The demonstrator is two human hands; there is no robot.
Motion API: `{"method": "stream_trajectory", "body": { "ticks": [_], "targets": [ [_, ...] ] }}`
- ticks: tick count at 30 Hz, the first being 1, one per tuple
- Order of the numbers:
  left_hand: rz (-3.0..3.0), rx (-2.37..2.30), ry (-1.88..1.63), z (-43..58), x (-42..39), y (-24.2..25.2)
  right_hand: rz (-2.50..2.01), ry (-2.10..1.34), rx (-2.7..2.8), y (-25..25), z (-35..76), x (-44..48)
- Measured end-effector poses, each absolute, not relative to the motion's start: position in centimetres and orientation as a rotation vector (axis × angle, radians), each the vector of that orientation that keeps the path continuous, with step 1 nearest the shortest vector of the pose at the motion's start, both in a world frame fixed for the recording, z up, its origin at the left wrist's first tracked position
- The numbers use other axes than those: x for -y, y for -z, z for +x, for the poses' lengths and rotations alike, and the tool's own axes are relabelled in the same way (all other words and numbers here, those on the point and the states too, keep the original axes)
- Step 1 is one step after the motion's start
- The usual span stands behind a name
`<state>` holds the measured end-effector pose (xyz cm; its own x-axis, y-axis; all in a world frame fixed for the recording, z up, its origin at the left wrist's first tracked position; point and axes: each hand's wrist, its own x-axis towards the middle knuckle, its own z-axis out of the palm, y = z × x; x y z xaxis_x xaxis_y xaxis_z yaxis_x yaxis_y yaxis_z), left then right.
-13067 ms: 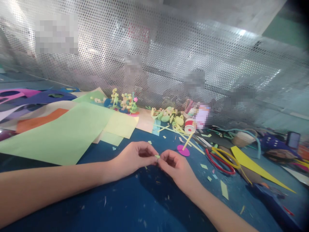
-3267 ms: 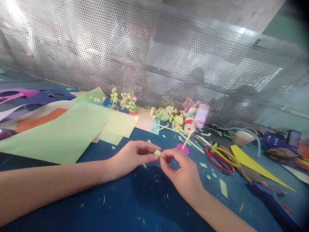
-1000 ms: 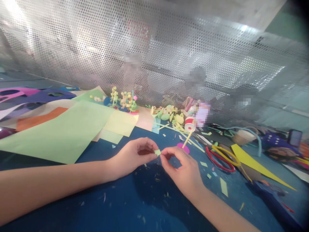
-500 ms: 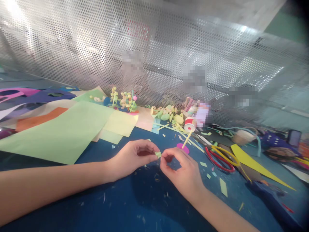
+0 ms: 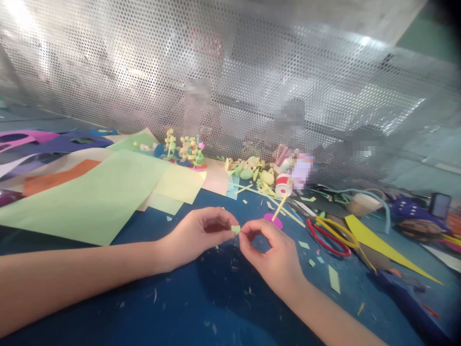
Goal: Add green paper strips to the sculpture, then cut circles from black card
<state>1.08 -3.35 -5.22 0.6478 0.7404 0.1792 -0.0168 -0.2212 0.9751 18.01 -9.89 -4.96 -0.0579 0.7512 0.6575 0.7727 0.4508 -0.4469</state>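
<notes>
Over the blue tabletop (image 5: 173,298), a small piece of pale green paper (image 5: 235,229) is pinched between the thumb and fingertips of my left hand (image 5: 201,233). My right hand (image 5: 272,252) comes in from the right, thumb and forefinger pressed together in a ring at the paper's right edge. Those fingertips cover whatever part of the edge they grip. Just behind my right hand, a pale yellow stick (image 5: 280,206) rises at a tilt from a round magenta base (image 5: 273,221).
Large green paper (image 5: 108,192) and other coloured sheets lie at left. Paper figures (image 5: 185,148) stand at the back before a perforated metal screen (image 5: 144,72). Yellow-handled scissors (image 5: 336,228), red-handled scissors (image 5: 327,245), a yellow paper strip (image 5: 389,247) and scraps lie right.
The green paper piece has turned slightly between my fingertips. Both hands stay in almost the same place.
</notes>
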Motion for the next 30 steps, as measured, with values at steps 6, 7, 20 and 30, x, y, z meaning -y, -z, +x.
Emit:
{"method": "stream_trajectory", "body": {
  "ticks": [6, 7, 20, 30],
  "targets": [
    [1.604, -0.579, -0.785, 1.04, 3.30, 5.13, -1.228, 0.155, 1.849, 4.73, 17.93, 10.09],
    [1.595, -0.571, -0.785, 1.03, 3.29, 5.14, -1.226, 0.161, 1.853, 4.72, 17.90, 10.13],
    [1.561, -0.483, -0.737, 1.27, 3.10, 5.34, -1.265, 0.150, 1.867, 5.01, 18.11, 10.11],
    [1.524, -0.529, -0.735, 1.25, 2.93, 5.24, -1.278, 0.050, 1.821, 5.09, 18.27, 9.77]
  ]
}}
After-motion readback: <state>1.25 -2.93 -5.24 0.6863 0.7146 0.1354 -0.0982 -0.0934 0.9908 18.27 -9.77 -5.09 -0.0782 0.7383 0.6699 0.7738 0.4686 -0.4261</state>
